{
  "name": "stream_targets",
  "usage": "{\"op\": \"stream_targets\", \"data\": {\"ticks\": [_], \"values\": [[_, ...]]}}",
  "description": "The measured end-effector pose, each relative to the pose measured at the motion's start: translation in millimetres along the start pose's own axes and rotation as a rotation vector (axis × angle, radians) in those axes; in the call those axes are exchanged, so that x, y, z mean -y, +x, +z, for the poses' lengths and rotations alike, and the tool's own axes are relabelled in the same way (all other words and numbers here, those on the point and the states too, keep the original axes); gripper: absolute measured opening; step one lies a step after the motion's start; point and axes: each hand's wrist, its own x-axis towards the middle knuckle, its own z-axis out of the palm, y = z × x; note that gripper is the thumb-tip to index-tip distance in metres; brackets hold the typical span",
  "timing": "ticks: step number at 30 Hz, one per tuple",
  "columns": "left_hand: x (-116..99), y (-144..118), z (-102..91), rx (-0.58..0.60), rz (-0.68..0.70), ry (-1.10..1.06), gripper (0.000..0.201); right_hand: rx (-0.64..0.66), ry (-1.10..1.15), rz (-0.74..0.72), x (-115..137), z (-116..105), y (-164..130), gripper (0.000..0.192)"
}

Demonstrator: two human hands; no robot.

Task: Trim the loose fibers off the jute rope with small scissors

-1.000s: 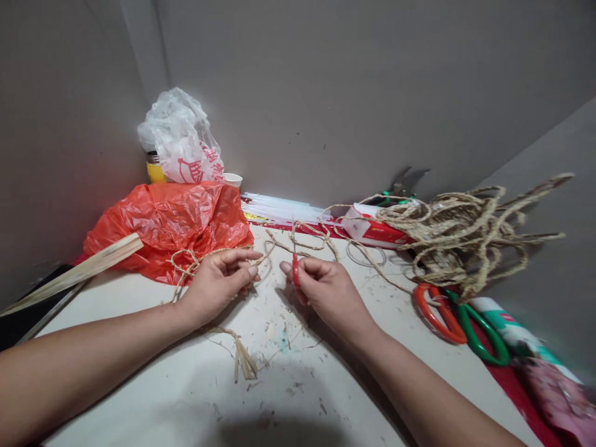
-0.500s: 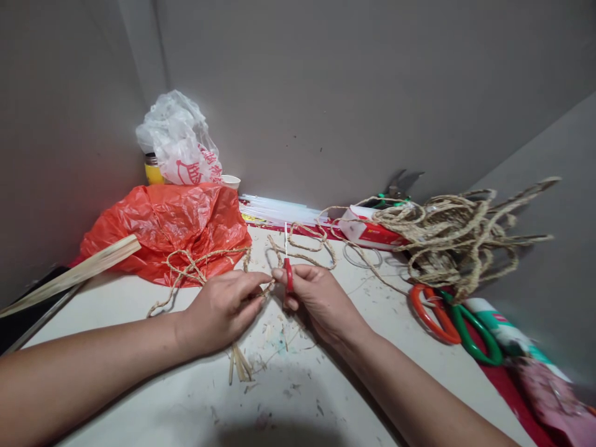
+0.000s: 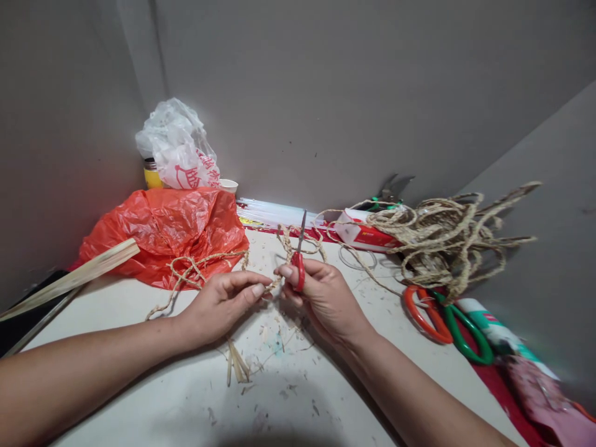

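left hand point(image 3: 223, 303): closed in a pinch on a strand of twine point(image 3: 274, 284), fingertips just beside the right hand.
right hand point(image 3: 321, 295): wrapped shut around small red-handled scissors point(image 3: 299, 264), blades held upright and pointing away.
twine: stretched between both hands above the white table point(image 3: 186, 385), trailing back toward the red plastic bag point(image 3: 167, 226).
right side: a tangled rope bundle point(image 3: 447, 233) is seen, with orange and green scissors point(image 3: 447, 320) lying near it.
scraps: straw bits point(image 3: 237, 366) are scattered under the left wrist.

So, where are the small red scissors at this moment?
The small red scissors are near the middle of the head view, held in the right hand, blades pointing up, beside the twine pinched by the left hand.
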Motion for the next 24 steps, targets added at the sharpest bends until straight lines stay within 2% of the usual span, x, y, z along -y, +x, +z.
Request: {"op": "stream_targets", "data": {"ticks": [5,9,16,21,24], "values": [[2.0,2.8,1.1,0.062,-0.153,-0.259,0.017,-0.027,-0.040,-0.050,-0.4,-1.5,-1.3,0.025],[1.4,3.9,-1.0,0.089,-0.232,-0.360,0.020,-0.090,-0.039,-0.104,-1.7,-2.2,-0.5,0.023],[-1.0,4.6,-4.5,0.189,-0.315,-0.493,0.021,-0.050,-0.098,-0.117,-8.1,-6.1,2.9,0.022],[-0.8,5.5,-2.9,0.116,-0.309,-0.452,0.022,-0.033,-0.120,-0.107,-9.4,-3.7,3.0,0.023],[0.6,6.4,-2.5,0.041,-0.277,-0.461,0.018,-0.053,-0.211,-0.091,-8.8,-3.5,3.4,0.027]]}}
